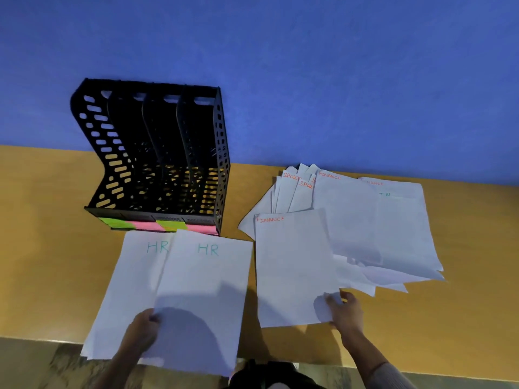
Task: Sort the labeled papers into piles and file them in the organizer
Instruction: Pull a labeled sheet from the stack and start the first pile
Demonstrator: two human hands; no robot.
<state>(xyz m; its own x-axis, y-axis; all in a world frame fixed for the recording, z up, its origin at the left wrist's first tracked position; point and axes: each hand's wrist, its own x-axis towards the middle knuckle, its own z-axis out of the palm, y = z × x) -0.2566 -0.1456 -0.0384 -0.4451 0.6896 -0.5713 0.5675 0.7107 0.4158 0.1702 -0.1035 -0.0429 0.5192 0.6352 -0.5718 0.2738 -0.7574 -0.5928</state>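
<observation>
1. HR paper [202,290]: the fingers [153,318] of the left hand [143,331] curl round its lower left edge and pinch it. The thumb cannot be told from the rest.
2. This paper lies straight in front of the organizer [157,153], with its top edge close to the organizer's base. Its near end juts past the table's [42,220] near edge.
3. A second HR paper [126,290] lies under it, fanned out toward the organizer's left side. The left hand rests over it.
4. FINANCE paper [295,270]: the fingers [332,303] of the right hand [348,311] press on its lower right corner while the thumb hooks the edge, so the corner is pinched.
5. This paper sits in front of the organizer and to its right, with its left edge just beside the first HR paper. Its top right part overlaps the heap [393,234].
6. The heap spreads loosely to the organizer's right, well apart from it. Two more sheets in it show FINANCE in red, and another label there is too faint to read.
7. SPORT papers [292,192] fan out at the heap's far left, on the side nearest the organizer.
8. The organizer is black with four upright slots and stands against the blue wall [280,66]. Green and pink notes [157,226] alternate along its front base.
</observation>
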